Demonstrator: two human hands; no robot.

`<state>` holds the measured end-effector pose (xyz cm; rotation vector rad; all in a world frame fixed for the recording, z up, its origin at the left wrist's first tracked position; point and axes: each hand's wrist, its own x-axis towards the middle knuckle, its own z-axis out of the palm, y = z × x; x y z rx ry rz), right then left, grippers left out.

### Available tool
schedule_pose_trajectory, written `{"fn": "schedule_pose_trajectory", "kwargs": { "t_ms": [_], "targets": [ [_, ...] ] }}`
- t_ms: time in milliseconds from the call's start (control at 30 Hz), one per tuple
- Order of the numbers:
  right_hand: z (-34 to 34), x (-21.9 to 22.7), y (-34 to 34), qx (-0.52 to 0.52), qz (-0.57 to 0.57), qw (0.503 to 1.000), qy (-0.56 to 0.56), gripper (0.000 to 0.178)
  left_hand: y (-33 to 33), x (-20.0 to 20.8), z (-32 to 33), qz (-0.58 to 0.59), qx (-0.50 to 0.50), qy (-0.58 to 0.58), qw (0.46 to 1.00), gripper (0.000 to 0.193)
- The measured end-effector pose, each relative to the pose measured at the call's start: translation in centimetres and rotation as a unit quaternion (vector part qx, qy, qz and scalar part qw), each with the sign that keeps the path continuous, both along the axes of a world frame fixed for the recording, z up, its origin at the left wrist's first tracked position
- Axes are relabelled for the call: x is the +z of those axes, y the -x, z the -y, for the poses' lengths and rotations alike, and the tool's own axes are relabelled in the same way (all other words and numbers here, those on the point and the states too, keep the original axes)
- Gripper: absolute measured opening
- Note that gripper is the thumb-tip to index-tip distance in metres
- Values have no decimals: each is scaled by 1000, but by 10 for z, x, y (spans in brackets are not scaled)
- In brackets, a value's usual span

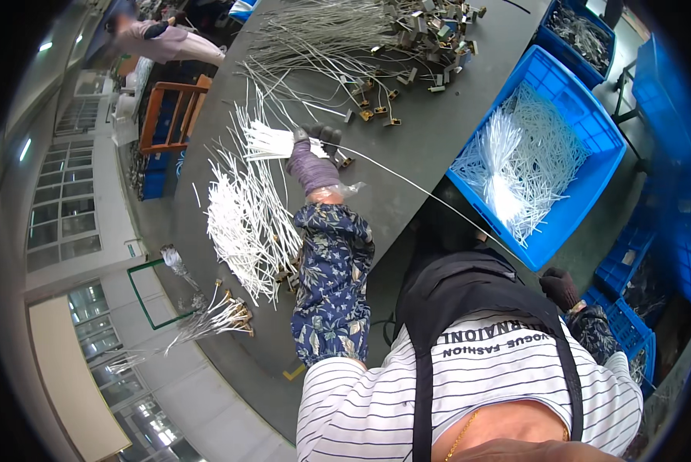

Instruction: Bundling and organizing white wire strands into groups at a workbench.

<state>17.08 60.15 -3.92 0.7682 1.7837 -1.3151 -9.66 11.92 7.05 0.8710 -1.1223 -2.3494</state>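
My left hand, in a dark-fingered purple glove, is closed round a bundle of white wires above the grey table. A single long white wire stretches from beside that hand across the table edge toward my right hand. My right hand, also gloved, is low at my side by the near corner of a blue crate. Its fingers look closed on the wire's end, though the grip is small in the picture. Loose white wires lie heaped beside my left forearm.
Across the far table lie many wires with metal connectors. The blue crate holds a tangle of white wires. Another blue bin stands behind it, with more baskets at right. A person stands far left near an orange frame.
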Motion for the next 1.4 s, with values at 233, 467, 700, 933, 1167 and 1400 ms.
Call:
{"fn": "schedule_pose_trajectory", "kwargs": {
  "t_ms": [233, 467, 700, 933, 1167, 1400],
  "targets": [
    [5, -1, 5, -1, 12, 1000, 10, 14, -2, 8, 6, -35, 35, 31, 998, 20],
    [-3, -21, 2, 61, -6, 998, -5, 14, -50, -31, -52, -11, -194, 135, 972, 24],
    [-15, -19, 4, 80, 31, 996, -34, 15, -44, -44, -7, 60, -115, 22, 991, 24],
    [-1, -1, 21, 62, 40, 996, -41, 14, -33, -16, 7, 23, -57, 45, 997, 24],
    [-6, -15, 14, 88, 15, 996, 11, 13, -31, -11, -5, 36, -49, 75, 995, 26],
    [39, 6, 69, 35, 16, 991, 125, 9, -89, -84, -67, 122, -361, 86, 921, 10]
  ]
}}
